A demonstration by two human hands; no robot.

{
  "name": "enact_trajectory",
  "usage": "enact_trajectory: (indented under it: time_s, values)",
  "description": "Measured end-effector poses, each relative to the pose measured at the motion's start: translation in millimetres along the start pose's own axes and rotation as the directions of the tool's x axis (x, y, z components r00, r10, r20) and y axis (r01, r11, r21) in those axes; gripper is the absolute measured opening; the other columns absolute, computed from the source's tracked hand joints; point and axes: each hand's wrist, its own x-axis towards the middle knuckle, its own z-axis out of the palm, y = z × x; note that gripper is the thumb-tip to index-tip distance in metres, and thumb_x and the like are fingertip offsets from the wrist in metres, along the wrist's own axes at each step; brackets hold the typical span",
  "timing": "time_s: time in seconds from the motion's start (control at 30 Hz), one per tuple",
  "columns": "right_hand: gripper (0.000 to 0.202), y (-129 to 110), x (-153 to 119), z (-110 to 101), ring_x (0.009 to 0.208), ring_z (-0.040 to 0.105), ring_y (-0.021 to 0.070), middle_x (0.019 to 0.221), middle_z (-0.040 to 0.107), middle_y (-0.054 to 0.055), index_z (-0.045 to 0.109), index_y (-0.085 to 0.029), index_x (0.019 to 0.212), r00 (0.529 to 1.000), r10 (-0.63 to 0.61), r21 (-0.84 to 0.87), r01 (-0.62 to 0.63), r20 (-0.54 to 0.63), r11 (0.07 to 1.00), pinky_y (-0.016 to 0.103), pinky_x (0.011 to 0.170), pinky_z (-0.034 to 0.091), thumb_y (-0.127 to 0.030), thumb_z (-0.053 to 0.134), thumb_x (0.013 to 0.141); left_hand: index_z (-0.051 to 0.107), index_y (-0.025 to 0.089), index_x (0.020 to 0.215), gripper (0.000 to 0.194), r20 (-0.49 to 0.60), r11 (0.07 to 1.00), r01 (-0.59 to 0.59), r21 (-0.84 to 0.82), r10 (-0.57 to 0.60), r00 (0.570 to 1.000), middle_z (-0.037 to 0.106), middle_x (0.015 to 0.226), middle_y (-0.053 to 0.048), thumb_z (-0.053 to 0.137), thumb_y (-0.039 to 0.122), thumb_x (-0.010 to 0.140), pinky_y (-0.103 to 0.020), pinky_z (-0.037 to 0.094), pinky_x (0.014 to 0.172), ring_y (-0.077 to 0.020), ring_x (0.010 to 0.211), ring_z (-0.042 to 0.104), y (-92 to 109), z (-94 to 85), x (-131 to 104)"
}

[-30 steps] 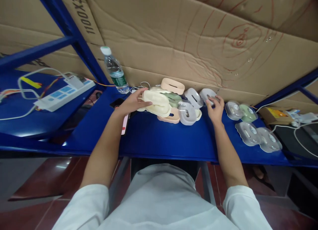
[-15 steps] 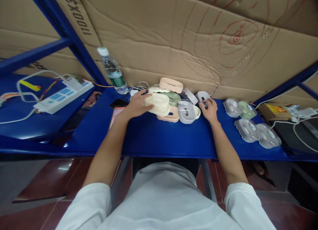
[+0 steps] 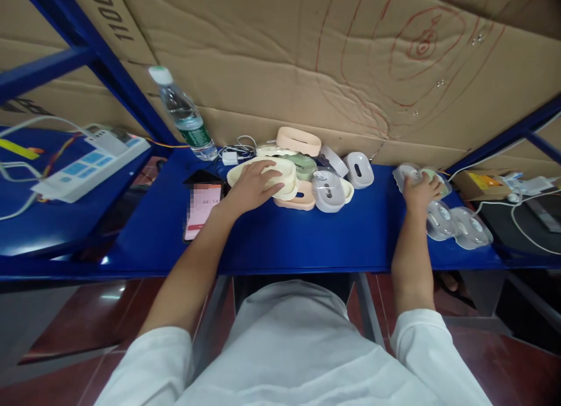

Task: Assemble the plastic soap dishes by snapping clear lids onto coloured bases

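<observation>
The left hand (image 3: 256,187) lay over a cream case (image 3: 287,169) at the left of the pile, its grip hidden from me; the right hand (image 3: 419,191) spread open fingers over the grey case (image 3: 400,176) and green case (image 3: 445,187) on the table's (image 3: 307,242) right side; the step seemed reaching; any lifting would require a closed grasp.

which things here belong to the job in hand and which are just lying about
Likely in the job:
cream pieces under the left hand
clear-covered pieces at right, right hand over the rear two
peach pieces, green piece and grey pieces between the hands

Likely just lying about:
bottle, phone, charger, power strip, carton
</observation>
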Motion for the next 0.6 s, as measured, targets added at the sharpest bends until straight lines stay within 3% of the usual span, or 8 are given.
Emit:
enact_trajectory:
  time_s: [0.13, 0.23, 0.4, 0.6]
  values:
    - [0.064, 4.1, -8.4, 19.0, 0.150, 0.037, 0.0471, 0.156, 0.050, 0.028, 0.060, -0.016, 0.134, 0.997, 0.017, -0.093, -0.009, 0.079, 0.996, 0.078, 0.121, 0.020, -0.053, 0.078, 0.085, 0.074, 0.025, 0.127, 0.042, -0.010, 1.000, 0.011, -0.008, -0.011, 1.000, 0.060, 0.151, -0.014, 0.055, 0.054, 0.104, -0.058, 0.033, 0.126, -0.0376, 0.146, 0.051, 0.3, -1.1, 0.0]
    - [0.062, 0.3, -7.3, 24.0, 0.139, 0.048, 0.0453, 0.148, 0.052, 0.024, 0.061, -0.020, 0.129, 0.996, 0.032, -0.094, -0.024, 0.088, 0.995, 0.076, 0.115, 0.031, -0.056, 0.081, 0.081, 0.073, 0.024, 0.130, 0.043, -0.034, 1.000, 0.021, -0.005, -0.021, 0.999, 0.059, 0.152, -0.014, 0.055, 0.054, 0.104, -0.058, 0.033, 0.126, -0.0376, 0.147, 0.051, 2.8, -4.2, 0.0]
    - [0.055, -1.4, 0.0, 13.8, 0.124, 0.059, 0.0343, 0.143, 0.053, 0.020, 0.061, -0.022, 0.134, 0.996, -0.015, -0.013, 0.017, 0.088, 1.000, 0.056, 0.111, 0.046, -0.046, 0.076, 0.086, 0.072, 0.025, 0.130, 0.042, -0.063, 1.000, -0.001, -0.030, -0.001, 0.998, 0.060, 0.150, -0.014, 0.055, 0.053, 0.104, -0.057, 0.034, 0.126, -0.0374, 0.146, 0.052, 7.9, -3.1, 1.2]
    - [0.040, -9.1, -3.5, 10.4, 0.119, 0.064, 0.0335, 0.135, 0.060, 0.019, 0.070, -0.018, 0.124, 0.995, -0.059, 0.022, 0.058, 0.074, 0.998, 0.054, 0.108, 0.050, -0.033, 0.067, 0.087, 0.074, 0.024, 0.126, 0.040, -0.026, 1.000, -0.017, -0.026, 0.017, 1.000, 0.063, 0.147, -0.015, 0.055, 0.051, 0.104, -0.058, 0.037, 0.124, -0.0376, 0.142, 0.055, 6.8, -0.7, 1.6]
